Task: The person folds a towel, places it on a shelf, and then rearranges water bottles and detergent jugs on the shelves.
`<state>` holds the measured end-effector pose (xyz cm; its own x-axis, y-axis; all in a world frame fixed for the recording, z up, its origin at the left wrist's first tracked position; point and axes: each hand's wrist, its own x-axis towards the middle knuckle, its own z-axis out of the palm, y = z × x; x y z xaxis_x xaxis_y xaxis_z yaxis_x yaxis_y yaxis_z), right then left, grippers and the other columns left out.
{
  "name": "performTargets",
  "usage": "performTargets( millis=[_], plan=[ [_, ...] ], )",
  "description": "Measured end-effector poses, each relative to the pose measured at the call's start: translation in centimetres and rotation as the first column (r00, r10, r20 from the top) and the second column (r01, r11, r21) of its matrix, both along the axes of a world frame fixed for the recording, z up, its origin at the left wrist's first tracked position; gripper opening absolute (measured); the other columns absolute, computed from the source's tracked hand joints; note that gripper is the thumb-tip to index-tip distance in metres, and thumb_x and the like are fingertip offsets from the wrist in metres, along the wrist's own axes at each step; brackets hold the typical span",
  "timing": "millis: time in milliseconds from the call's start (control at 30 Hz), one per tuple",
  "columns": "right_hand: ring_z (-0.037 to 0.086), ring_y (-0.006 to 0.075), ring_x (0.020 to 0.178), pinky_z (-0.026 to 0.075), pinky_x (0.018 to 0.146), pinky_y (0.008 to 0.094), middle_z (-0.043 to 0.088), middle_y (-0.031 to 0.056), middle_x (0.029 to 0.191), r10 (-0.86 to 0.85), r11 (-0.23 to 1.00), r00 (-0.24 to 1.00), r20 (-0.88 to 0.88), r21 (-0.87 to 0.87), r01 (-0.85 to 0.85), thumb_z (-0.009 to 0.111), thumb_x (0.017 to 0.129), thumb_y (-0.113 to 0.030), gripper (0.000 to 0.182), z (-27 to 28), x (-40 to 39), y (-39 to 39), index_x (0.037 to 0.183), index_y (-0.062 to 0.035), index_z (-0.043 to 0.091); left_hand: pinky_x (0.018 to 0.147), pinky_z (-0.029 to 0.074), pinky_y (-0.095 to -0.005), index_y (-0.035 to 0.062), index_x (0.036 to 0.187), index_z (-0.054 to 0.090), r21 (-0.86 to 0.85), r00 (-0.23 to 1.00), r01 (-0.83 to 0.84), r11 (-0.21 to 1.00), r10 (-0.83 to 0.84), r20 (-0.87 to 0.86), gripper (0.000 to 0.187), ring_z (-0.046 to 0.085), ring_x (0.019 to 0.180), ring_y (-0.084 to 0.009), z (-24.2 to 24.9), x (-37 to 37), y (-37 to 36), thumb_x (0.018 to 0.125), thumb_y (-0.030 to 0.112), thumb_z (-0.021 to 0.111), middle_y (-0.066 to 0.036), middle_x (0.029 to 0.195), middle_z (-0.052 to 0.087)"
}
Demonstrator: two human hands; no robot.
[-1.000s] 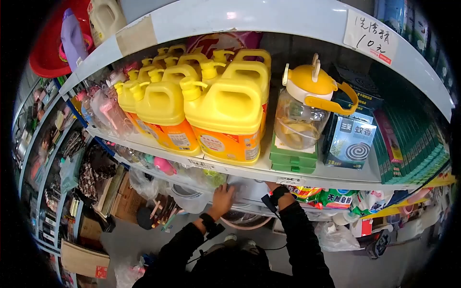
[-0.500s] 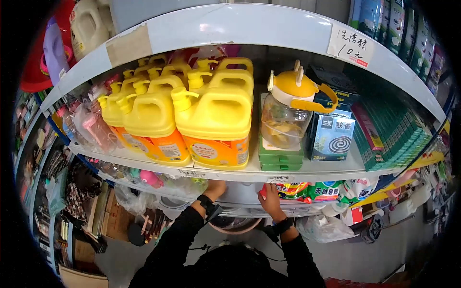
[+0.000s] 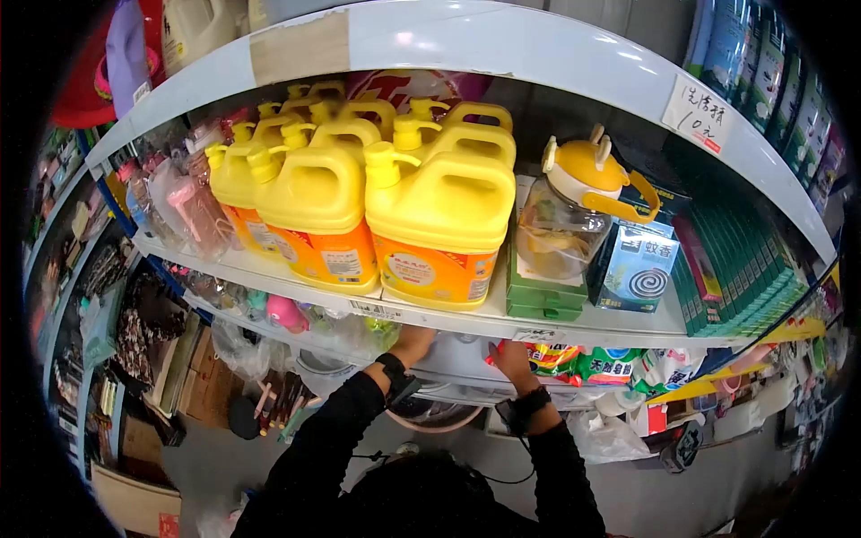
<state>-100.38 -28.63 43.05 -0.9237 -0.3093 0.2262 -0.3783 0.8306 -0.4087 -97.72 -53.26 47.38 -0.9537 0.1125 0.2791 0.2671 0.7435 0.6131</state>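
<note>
Head view: where the white shelf (image 3: 502, 325) juts out, both hands reach in under it.
Left hand (image 3: 413, 343): under the shelf, on a clear bag (image 3: 354, 334); grip hidden.
Right hand (image 3: 513, 360): under the shelf, beside bright packets (image 3: 587, 363); grip unclear.
Yellow jugs (image 3: 439, 224): on top.

Both hands reach under the shelf edge (image 3: 466, 325) at six o'clock — the left hand (image 3: 413, 343) loses its fingertips behind it, the right hand (image 3: 513, 360) too. What they touch — a pale container (image 3: 462, 354) — stays mostly hidden.
</note>
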Motion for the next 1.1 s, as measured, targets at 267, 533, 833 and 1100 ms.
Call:
performTargets(
  millis=[267, 533, 833, 1100],
  plan=[
    [0.048, 0.0313, 0.103, 0.035, 0.091, 0.039, 0.053, 0.0142, 0.111, 0.158, 0.931, 0.985, -0.071, -0.323, -0.173, 0.052, 0.08, -0.032, 0.038, -3.5, -6.2, -3.0, 0.109, -0.0079, 0.054, 0.097, 0.028, -0.0388, 0.0046, 0.122, 0.041, -0.148, 0.999, -0.013, 0.989, 0.006, -0.047, 0.042, 0.035, 0.116, -0.0353, 0.7, -0.2, 2.0, 0.082, 0.017, 0.046, -0.019, 0.127, 0.038],
    [0.048, 0.0307, 0.103, 0.036, 0.09, 0.0386, 0.053, 0.0135, 0.112, 0.148, 0.947, 0.982, -0.116, -0.269, -0.175, 0.052, 0.08, -0.029, 0.037, -2.1, -6.7, -4.0, 0.11, -0.0074, 0.054, 0.099, 0.026, -0.0367, 0.0032, 0.118, 0.045, 0.144, 0.996, -0.059, 0.988, 0.048, 0.081, 0.039, 0.033, 0.118, -0.0332, 1.3, -0.3, 2.5, 0.083, 0.022, 0.044, -0.019, 0.127, 0.039],
    [0.048, 0.0301, 0.104, 0.037, 0.09, 0.0381, 0.053, 0.0127, 0.114, 0.272, 0.942, 0.935, -0.226, -0.136, -0.307, 0.053, 0.081, -0.026, 0.035, 5.1, -3.0, -1.4, 0.11, -0.0069, 0.054, 0.074, 0.043, -0.0411, 0.0002, 0.105, 0.051, -0.12, 0.993, -0.017, 0.993, 0.003, -0.119, 0.029, 0.053, 0.085, -0.0356, 4.4, 3.7, -0.5, 0.078, 0.011, 0.053, -0.02, 0.098, 0.055],
    [0.048, 0.0329, 0.102, 0.036, 0.09, 0.0389, 0.055, 0.0152, 0.108, 0.376, 0.901, 0.891, -0.255, -0.124, -0.415, 0.057, 0.075, -0.02, 0.036, 8.6, -0.7, -5.2, 0.108, -0.0049, 0.054, 0.093, 0.032, -0.043, -0.0017, 0.113, 0.046, -0.184, 0.98, -0.197, 0.963, 0.185, -0.078, 0.052, 0.039, 0.107, -0.0412, 1.5, 4.1, -7.2, 0.065, 0.009, 0.063, -0.026, 0.115, 0.043]
  ],
)
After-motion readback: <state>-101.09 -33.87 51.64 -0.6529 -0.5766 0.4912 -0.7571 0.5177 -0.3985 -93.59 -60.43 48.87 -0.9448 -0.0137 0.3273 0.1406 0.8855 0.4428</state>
